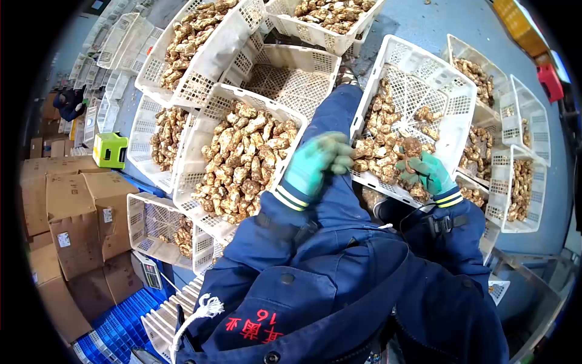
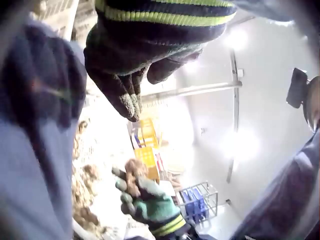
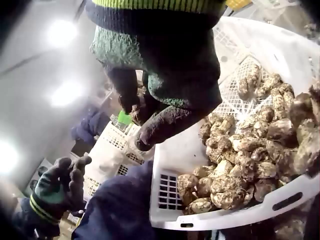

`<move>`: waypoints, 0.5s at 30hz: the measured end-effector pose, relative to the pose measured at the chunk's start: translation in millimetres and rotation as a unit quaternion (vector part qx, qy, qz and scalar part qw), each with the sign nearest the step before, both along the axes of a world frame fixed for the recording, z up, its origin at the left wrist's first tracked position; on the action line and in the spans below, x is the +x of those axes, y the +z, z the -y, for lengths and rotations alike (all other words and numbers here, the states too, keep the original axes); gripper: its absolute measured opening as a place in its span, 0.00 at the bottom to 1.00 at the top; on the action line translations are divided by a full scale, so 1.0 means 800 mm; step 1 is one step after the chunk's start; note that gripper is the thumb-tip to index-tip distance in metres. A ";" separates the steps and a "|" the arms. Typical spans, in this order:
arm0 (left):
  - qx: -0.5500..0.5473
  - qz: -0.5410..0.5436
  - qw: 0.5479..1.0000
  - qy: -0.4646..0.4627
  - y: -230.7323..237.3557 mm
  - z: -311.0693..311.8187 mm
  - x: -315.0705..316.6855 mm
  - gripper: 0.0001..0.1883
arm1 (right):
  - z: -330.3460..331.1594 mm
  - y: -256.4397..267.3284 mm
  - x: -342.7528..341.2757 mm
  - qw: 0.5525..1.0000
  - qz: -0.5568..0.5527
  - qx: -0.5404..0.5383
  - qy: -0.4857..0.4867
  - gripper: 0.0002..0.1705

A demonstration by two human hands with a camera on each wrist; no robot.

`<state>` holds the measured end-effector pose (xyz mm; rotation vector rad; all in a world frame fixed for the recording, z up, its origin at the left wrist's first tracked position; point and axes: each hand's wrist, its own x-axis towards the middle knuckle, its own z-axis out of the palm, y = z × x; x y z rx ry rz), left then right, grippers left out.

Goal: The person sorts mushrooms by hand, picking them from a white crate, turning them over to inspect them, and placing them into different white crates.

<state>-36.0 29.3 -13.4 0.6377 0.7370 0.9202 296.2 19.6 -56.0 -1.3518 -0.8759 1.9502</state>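
My right hand [image 1: 429,174], in a green glove, pinches a brown knobbly piece [image 1: 412,147] over the near end of a white crate [image 1: 451,130]. The left wrist view also shows this piece [image 2: 134,176] in the right hand [image 2: 152,206]. My gloved left hand [image 1: 318,159] is above the thigh, left of that crate, its fingers loosely bent with nothing seen in them. In the right wrist view the left hand [image 3: 60,187] is at lower left. Knobbly pieces [image 3: 232,185] lie along the crate's near side; a few are farther in.
A fuller crate [image 1: 185,176] of similar pieces [image 1: 242,161] stands left of the legs, with an empty-looking crate [image 1: 332,59] beyond. More crates stand at right [image 1: 539,209]. Cardboard boxes [image 1: 73,212], a green-yellow object [image 1: 110,150] and a scale [image 1: 147,271] are at left. Another person [image 1: 70,104] is far left.
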 end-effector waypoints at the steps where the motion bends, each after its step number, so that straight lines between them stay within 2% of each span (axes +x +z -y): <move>1: 0.016 -0.003 0.999 0.047 -0.007 -0.013 -0.023 0.25 | 0.000 -0.007 0.003 1.000 -0.003 -0.009 -0.006 0.18; 2: 0.025 -0.169 0.981 0.091 -0.025 -0.034 -0.062 0.25 | 0.002 -0.001 0.001 1.000 -0.005 -0.024 -0.017 0.18; 3: 0.034 -0.329 0.935 0.132 -0.052 -0.055 -0.107 0.25 | 0.004 -0.012 0.006 0.999 -0.038 -0.036 -0.004 0.19; 5: 0.087 -0.338 0.888 0.301 -0.120 -0.084 -0.178 0.25 | 0.011 -0.009 0.004 0.999 0.009 -0.042 0.004 0.20; 7: -0.014 -0.426 0.868 0.256 -0.136 -0.099 -0.216 0.27 | 0.014 -0.017 0.002 0.999 0.036 -0.041 -0.006 0.20; 8: 0.058 -0.567 0.797 0.199 -0.198 -0.106 -0.256 0.29 | 0.012 -0.025 0.006 0.997 0.026 -0.071 0.016 0.20; 9: 0.132 -0.689 0.699 0.139 -0.251 -0.118 -0.280 0.31 | 0.008 -0.031 0.011 0.994 0.017 -0.099 0.038 0.20; 10: 0.032 -0.789 0.614 0.015 -0.194 -0.123 -0.250 0.36 | 0.006 -0.018 0.003 0.997 0.045 -0.040 0.048 0.22; 11: 0.077 -0.842 0.534 0.005 -0.194 -0.123 -0.240 0.36 | 0.004 -0.030 0.011 0.994 0.055 -0.053 0.080 0.24; 13: 0.070 -0.868 0.488 -0.063 -0.160 -0.129 -0.217 0.32 | 0.006 -0.024 0.003 0.997 0.060 -0.040 0.031 0.25; 15: 0.093 -0.879 0.461 -0.072 -0.166 -0.129 -0.218 0.29 | 0.009 -0.024 0.005 0.998 0.048 -0.037 0.016 0.25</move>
